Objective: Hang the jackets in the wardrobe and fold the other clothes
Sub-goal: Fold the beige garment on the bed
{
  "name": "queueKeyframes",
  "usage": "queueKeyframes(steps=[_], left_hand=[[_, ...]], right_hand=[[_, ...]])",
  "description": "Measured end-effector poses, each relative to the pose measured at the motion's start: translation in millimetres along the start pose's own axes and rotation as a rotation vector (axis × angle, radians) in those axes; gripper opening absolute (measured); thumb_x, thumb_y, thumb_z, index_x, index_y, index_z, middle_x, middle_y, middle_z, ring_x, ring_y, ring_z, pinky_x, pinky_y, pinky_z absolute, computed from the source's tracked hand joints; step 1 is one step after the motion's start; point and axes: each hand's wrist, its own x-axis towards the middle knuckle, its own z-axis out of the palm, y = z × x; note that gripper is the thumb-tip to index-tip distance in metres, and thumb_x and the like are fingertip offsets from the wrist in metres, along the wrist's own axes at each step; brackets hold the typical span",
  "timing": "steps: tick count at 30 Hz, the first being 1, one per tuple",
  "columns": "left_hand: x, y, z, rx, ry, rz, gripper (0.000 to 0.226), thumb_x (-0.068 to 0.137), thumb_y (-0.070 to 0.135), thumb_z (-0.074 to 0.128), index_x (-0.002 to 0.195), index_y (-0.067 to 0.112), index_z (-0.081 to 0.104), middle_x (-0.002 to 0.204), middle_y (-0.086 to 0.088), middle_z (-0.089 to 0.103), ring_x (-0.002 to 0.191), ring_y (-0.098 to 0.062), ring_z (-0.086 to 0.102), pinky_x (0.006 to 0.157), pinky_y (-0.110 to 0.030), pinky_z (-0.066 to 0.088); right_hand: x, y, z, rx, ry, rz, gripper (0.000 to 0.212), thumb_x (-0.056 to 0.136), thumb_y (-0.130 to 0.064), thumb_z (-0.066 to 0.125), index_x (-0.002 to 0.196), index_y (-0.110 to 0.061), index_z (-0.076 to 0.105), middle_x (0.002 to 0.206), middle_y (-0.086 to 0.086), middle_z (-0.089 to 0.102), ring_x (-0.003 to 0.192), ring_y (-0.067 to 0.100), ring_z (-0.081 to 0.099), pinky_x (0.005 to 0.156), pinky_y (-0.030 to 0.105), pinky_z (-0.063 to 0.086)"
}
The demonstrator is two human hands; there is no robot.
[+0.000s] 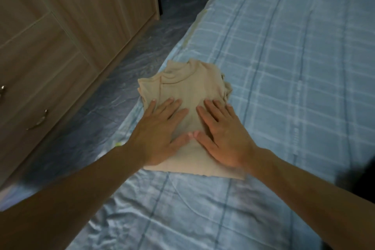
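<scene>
A beige high-neck top (188,85) lies flat near the left edge of the bed (294,67), its sleeves folded in and its collar pointing away from me. My left hand (160,130) rests palm down on its left half, fingers spread. My right hand (221,134) lies flat on its right half, fingers spread too. The two thumbs nearly touch over the middle of the top. Neither hand grips the cloth. The hem of the top shows just below my wrists.
The bed has a light blue checked sheet. A pale wooden wardrobe (71,26) with drawers and metal handles (38,122) stands on the left across a narrow strip of floor (142,50). Something dark (357,172) sits at the right edge.
</scene>
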Motion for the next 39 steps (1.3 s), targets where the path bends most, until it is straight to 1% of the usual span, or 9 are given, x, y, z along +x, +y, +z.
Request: queueKeyframes(steps=[4, 6, 11, 14, 18, 24, 30, 35, 39], left_hand=[[-57, -3, 3, -0.038, 0.068, 0.187, 0.077, 0.087, 0.069, 0.051, 0.142, 0.016, 0.05, 0.152, -0.003, 0.043, 0.141, -0.02, 0.039, 0.116, -0.044, 0.029], [-68, -8, 9, 0.032, 0.077, 0.219, 0.077, 0.081, 0.059, 0.066, 0.141, 0.014, 0.051, 0.151, -0.006, 0.045, 0.138, -0.021, 0.041, 0.114, -0.04, 0.03], [-56, 4, 7, 0.063, 0.127, 0.133, 0.069, 0.052, 0.026, 0.092, 0.111, 0.015, 0.058, 0.114, -0.013, 0.069, 0.098, -0.033, 0.068, 0.087, -0.043, 0.054], [-63, 20, -6, -0.047, 0.111, 0.099, 0.064, 0.058, 0.02, 0.087, 0.11, 0.021, 0.049, 0.1, -0.011, 0.07, 0.086, -0.033, 0.068, 0.076, -0.045, 0.057], [-98, 37, -19, -0.041, 0.048, 0.119, 0.044, 0.07, 0.027, 0.077, 0.109, 0.018, 0.06, 0.095, -0.006, 0.067, 0.084, -0.031, 0.066, 0.076, -0.04, 0.055], [-175, 87, -26, -0.114, -0.12, 0.047, 0.04, 0.085, 0.032, 0.065, 0.123, 0.024, 0.055, 0.117, 0.001, 0.061, 0.108, -0.022, 0.059, 0.082, -0.025, 0.036], [-201, 103, -28, -0.151, -0.272, -0.005, 0.022, 0.087, 0.035, 0.059, 0.106, 0.027, 0.05, 0.1, 0.001, 0.064, 0.094, -0.02, 0.063, 0.076, -0.029, 0.047], [-171, 74, -53, -0.318, -0.027, -0.107, 0.023, 0.073, 0.049, 0.064, 0.086, 0.034, 0.052, 0.068, 0.012, 0.056, 0.07, -0.01, 0.058, 0.061, -0.025, 0.037], [-134, 50, -62, -0.395, 0.215, -0.179, 0.031, 0.071, 0.052, 0.062, 0.088, 0.026, 0.06, 0.073, 0.007, 0.062, 0.066, -0.013, 0.055, 0.061, -0.029, 0.041]], right_hand=[[-53, -10, 5, 0.072, -0.04, -0.067, 0.102, 0.082, -0.08, 0.037, 0.158, -0.012, 0.02, 0.165, 0.005, 0.012, 0.153, 0.018, 0.006, 0.124, 0.041, 0.007], [-64, -15, 14, 0.035, -0.032, -0.051, 0.104, 0.078, -0.07, 0.053, 0.158, -0.013, 0.018, 0.165, 0.005, 0.013, 0.154, 0.018, 0.006, 0.123, 0.039, 0.007], [-57, -30, 10, -0.079, 0.14, 0.009, 0.077, 0.06, -0.025, 0.083, 0.131, -0.007, 0.059, 0.132, 0.012, 0.062, 0.119, 0.03, 0.062, 0.096, 0.038, 0.052], [-62, -41, -8, -0.082, 0.101, 0.095, 0.052, 0.076, -0.025, 0.078, 0.123, -0.017, 0.058, 0.122, 0.003, 0.065, 0.102, 0.028, 0.067, 0.075, 0.038, 0.054], [-94, -54, -23, -0.108, -0.019, 0.07, 0.039, 0.087, -0.029, 0.064, 0.124, -0.025, 0.054, 0.119, -0.002, 0.065, 0.102, 0.027, 0.066, 0.08, 0.037, 0.052], [-172, -82, -38, -0.036, -0.255, -0.063, 0.035, 0.086, -0.032, 0.062, 0.119, -0.021, 0.061, 0.114, 0.002, 0.066, 0.105, 0.026, 0.063, 0.082, 0.033, 0.047], [-193, -87, -46, 0.069, -0.396, -0.1, 0.026, 0.082, -0.028, 0.066, 0.107, -0.02, 0.064, 0.102, 0.003, 0.069, 0.096, 0.024, 0.065, 0.074, 0.028, 0.044], [-162, -68, -70, 0.22, -0.175, -0.011, 0.048, 0.077, -0.04, 0.063, 0.123, -0.031, 0.06, 0.102, -0.001, 0.071, 0.095, 0.021, 0.066, 0.083, 0.033, 0.051], [-122, -50, -77, 0.251, 0.019, 0.099, 0.046, 0.074, -0.047, 0.065, 0.114, -0.025, 0.065, 0.096, 0.002, 0.072, 0.09, 0.025, 0.068, 0.081, 0.039, 0.053]])
